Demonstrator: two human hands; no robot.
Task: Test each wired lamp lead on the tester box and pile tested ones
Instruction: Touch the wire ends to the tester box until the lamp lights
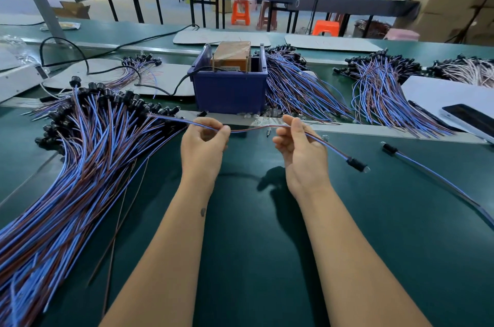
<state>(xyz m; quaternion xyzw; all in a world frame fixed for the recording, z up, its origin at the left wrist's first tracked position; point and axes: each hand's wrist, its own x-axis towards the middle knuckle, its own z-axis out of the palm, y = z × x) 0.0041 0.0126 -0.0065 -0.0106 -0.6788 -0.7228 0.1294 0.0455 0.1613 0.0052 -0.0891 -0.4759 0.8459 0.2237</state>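
Lamp lead in hand: blue-and-brown pair stretched roughly left to right above the green table, just in front of the tester box. Its lamp socket hangs off to the right, low, beyond my right hand; the other end runs left towards the big pile and I cannot tell where it stops among those wires.

Left hand: grip pinching the lead between thumb and forefinger. Right hand: fingers curled round the lead, holding it closer to the socket. A short span sags slightly between the two.

Key relation: long axis lies across the front of the box, box straight ahead and just beyond both hands, about midway between them. Right hand is nearer the socket end; left nearer the wire end. Judgement: the wire end must swing forward to the box contacts, so the left hand leads.

Farther out: more bundles right of the box, one loose lead lying on the table at right, a phone on white sheet.
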